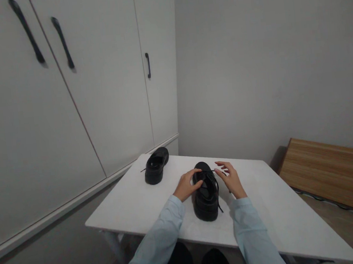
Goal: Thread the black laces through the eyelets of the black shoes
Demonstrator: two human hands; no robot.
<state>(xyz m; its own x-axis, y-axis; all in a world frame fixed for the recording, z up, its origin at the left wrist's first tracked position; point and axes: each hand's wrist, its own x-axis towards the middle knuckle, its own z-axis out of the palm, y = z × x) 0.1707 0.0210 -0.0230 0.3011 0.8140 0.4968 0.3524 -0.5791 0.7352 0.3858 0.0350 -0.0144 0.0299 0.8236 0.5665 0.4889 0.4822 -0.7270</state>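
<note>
A black lace-up shoe (206,208) stands on the white table in front of me, heel towards me and toe pointing away. My left hand (186,184) is at its left side, thumb and fingers apart, the fingertips touching the upper near the lacing. To the right of the shoe, my right hand (231,178) pinches a thin black shoelace (212,170) between thumb and finger, with its other fingers spread. The lace runs taut across to the top of the shoe. Another lace end hangs down the shoe's right side.
A second black shoe (156,164) sits at the table's far left, a lace end sticking out beside it. The white table (267,219) stands near white cupboards (112,92) with dark handles. A wood-grain board (335,174) is to the right, against the grey wall.
</note>
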